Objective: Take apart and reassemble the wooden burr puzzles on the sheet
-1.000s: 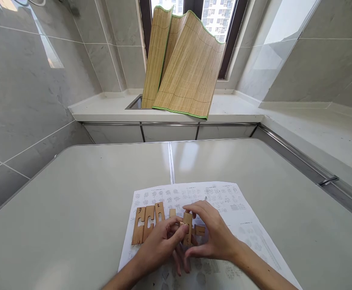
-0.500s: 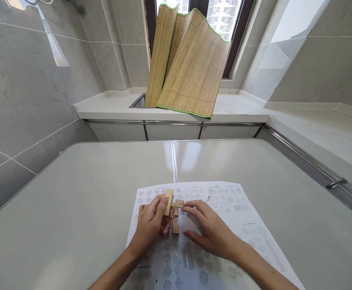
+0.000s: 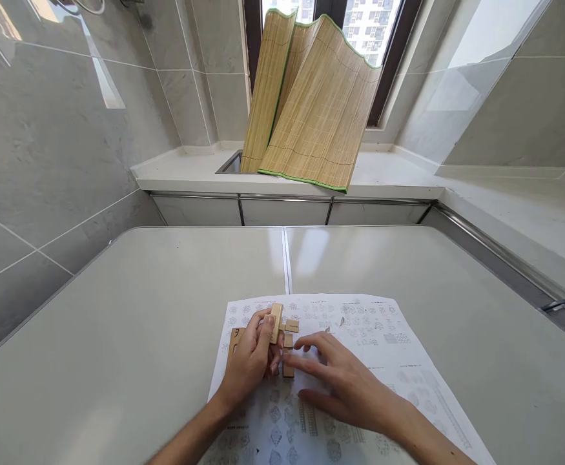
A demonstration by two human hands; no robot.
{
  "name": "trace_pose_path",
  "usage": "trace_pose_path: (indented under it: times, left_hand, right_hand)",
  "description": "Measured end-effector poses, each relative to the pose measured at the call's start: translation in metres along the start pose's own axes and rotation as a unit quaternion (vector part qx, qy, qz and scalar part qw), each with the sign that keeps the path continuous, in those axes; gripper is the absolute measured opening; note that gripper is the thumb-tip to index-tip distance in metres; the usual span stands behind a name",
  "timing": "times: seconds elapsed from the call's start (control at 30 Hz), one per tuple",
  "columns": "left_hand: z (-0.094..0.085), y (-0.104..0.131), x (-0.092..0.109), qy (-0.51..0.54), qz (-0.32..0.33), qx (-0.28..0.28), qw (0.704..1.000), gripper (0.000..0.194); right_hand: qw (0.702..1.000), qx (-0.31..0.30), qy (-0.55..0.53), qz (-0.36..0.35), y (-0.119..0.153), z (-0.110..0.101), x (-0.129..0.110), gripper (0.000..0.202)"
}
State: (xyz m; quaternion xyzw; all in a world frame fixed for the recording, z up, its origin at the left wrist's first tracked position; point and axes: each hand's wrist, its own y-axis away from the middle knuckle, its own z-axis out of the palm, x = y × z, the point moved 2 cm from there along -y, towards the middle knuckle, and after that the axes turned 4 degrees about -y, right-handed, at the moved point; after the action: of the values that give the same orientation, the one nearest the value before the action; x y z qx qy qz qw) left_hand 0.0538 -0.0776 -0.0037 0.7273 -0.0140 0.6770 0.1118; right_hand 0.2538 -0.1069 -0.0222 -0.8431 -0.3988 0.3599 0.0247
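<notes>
Slippage risked by a careless nudge.
The right hand is held open, a fingertip at the lower wooden block; in the left hand's grip a wooden assembly is pinched over the diagram sheet, and could be twisted loose if pushed unevenly.

The left hand over the left part of the white paper is bare, and so is the right hand over the middle of it. Their fingers are long and thin with round tips. The thumbs look a bit thicker. The left arm is bare and slim, and it goes out past the paper's left edge. The right arm is bare and slim too, about as thick all along. It has a tiny dot, over the paper's bottom right part.
</notes>
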Motion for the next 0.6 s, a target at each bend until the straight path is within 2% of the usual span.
trace_pose_path:
  times: [0.07, 0.13, 0.33, 0.5, 0.6]
  left_hand:
    - [0.000, 0.000, -0.002, -0.002, -0.001, 0.003, 1.000, 0.045]
    - [0.001, 0.000, -0.002, 0.002, -0.008, 0.002, 1.000, 0.045]
    - [0.004, 0.004, 0.003, 0.013, -0.021, -0.017, 1.000, 0.048]
    - [0.004, 0.005, 0.006, 0.008, -0.029, -0.016, 0.999, 0.054]
    - [0.004, 0.005, 0.005, 0.004, -0.030, -0.020, 0.999, 0.058]
  right_hand:
    - [1.000, -0.015, -0.003, 0.008, -0.001, -0.001, -0.003, 0.073]
    - [1.000, -0.018, -0.008, 0.017, -0.002, -0.002, -0.006, 0.069]
    - [0.999, 0.005, -0.034, 0.027, -0.004, 0.000, -0.005, 0.043]
    - [0.999, 0.040, -0.014, 0.021, -0.003, 0.004, 0.002, 0.018]
    - [0.997, 0.063, -0.017, 0.032, -0.002, 0.004, 0.009, 0.028]
